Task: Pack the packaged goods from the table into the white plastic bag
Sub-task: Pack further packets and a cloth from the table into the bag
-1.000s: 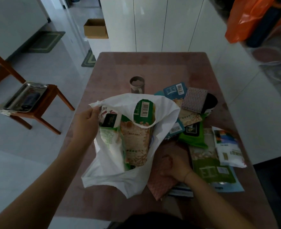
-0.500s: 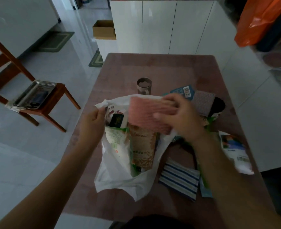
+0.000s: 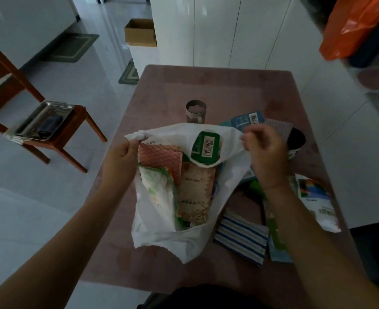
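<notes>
White cabinet doors (image 3: 228, 30) closed off the far side of a tiled room, and a pinkish-brown counter (image 3: 217, 85) ran from them toward the person, its far half open except for a mug (image 3: 195, 111) near the middle. The white plastic bag (image 3: 161, 237) stood on the near half, closer to the left edge than the right, with its mouth held wide. The left hand (image 3: 119, 157) pinched the bunched left rim, and the right hand (image 3: 264, 152) had its curled fingers gripping the right rim. Inside the bag were a pink patterned packet (image 3: 161, 157), a white-and-green packet (image 3: 157, 188) and a tall beige pouch (image 3: 195, 192) whose green top with a barcode leaned on the far wall. To the right, just beside the bag, a blue-striped packet (image 3: 242, 239) lay flat on the counter. A green pouch (image 3: 273, 228) was partly hidden under the right forearm. A white packet (image 3: 318, 201) sat close to the right edge. Behind the right hand, a blue packet (image 3: 246, 119) and a grey patterned packet (image 3: 280, 128) overlapped. Well clear of the left edge, across open floor, a wooden chair (image 3: 72, 139) carried a metal tray (image 3: 44, 121). A cardboard box (image 3: 140, 32) sat on a low white unit beyond the far left corner, and an orange bag (image 3: 351, 30) hung at the upper right.
</notes>
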